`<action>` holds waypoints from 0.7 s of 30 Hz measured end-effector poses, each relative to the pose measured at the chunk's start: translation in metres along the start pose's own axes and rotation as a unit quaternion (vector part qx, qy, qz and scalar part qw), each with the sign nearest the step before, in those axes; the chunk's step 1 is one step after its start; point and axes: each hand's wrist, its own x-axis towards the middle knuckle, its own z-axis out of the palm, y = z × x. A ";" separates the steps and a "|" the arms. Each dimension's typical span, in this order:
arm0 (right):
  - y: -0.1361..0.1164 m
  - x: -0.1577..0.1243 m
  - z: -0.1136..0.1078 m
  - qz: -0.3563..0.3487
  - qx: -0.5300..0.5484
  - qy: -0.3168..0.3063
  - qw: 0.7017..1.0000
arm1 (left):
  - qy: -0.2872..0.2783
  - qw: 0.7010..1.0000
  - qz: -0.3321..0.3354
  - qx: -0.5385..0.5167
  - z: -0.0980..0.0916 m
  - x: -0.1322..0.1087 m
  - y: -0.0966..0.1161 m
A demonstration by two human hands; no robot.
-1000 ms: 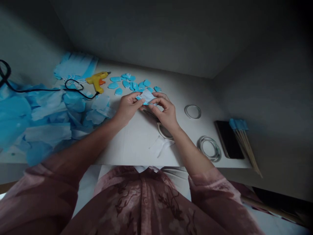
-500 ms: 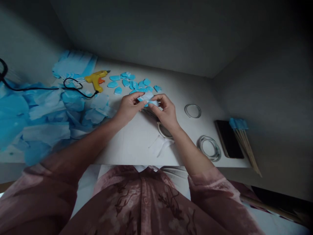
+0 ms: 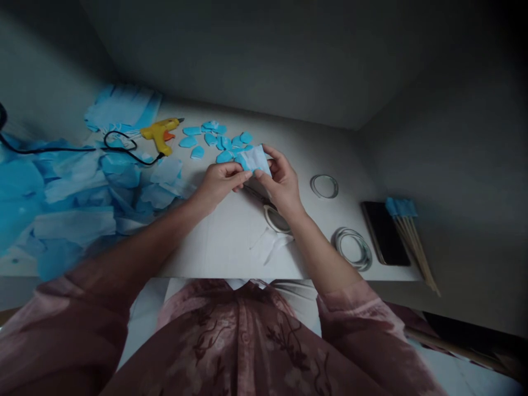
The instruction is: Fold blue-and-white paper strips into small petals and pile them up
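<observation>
Both of my hands meet over the middle of the white table (image 3: 231, 242). Between them is a small folded piece of light blue and white fabric (image 3: 254, 158). My left hand (image 3: 218, 184) pinches its lower left edge with closed fingers. My right hand (image 3: 281, 181) curls round its right side, thumb and fingers pressed on it. Several small blue cut petal shapes (image 3: 214, 140) lie just beyond my hands. A pair of scissors (image 3: 270, 212) lies on the table under my right wrist, partly hidden.
A yellow glue gun (image 3: 159, 133) with a black cord lies at the back left. Heaps of blue and white fabric (image 3: 61, 192) cover the left side. Two wire rings (image 3: 352, 247) (image 3: 324, 186), a dark phone (image 3: 383, 234) and blue-tipped sticks (image 3: 408, 236) lie at the right.
The fabric piece has been lifted and turned up slightly, its white face now showing more. My right hand shifted up and back; my left hand stayed close under it.
</observation>
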 end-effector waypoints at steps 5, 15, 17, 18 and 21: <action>0.002 0.000 0.002 0.025 0.021 -0.006 0.999 | 0.037 0.999 -0.017 -0.019 0.001 0.001 0.003; 0.004 0.000 0.001 0.028 0.063 -0.009 0.998 | 0.029 0.995 -0.019 -0.088 0.000 0.002 -0.003; 0.004 0.000 0.002 0.035 0.057 -0.008 0.998 | 0.026 0.994 -0.028 -0.100 -0.001 0.002 -0.005; 0.004 0.000 0.002 0.038 0.052 -0.009 0.998 | 0.027 0.994 -0.033 -0.105 -0.001 0.002 -0.005; 0.001 0.001 0.000 0.044 0.030 -0.007 0.999 | 0.035 0.993 -0.038 -0.110 -0.002 0.002 -0.005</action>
